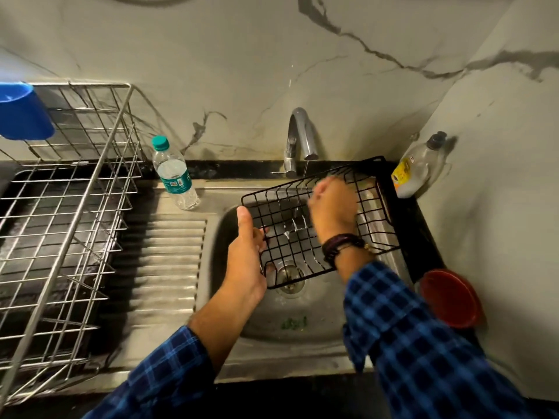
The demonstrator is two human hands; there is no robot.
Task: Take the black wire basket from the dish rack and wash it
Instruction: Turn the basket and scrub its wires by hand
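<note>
The black wire basket [290, 234] is tilted over the steel sink [302, 328], under the tap [299, 137], from which a thin stream of water runs. My left hand [246, 252] grips the basket's left edge, thumb up along the rim. My right hand [331, 204] is inside the basket against its wires, blurred; I cannot tell whether its fingers curl. The steel dish rack [69, 207] stands on the counter at the left.
A blue cup [24, 111] hangs on the rack's far left corner. A water bottle [174, 173] stands by the ribbed drainboard [163, 261]. A soap bottle [419, 167] leans in the right corner. A red lid [450, 297] lies right of the sink.
</note>
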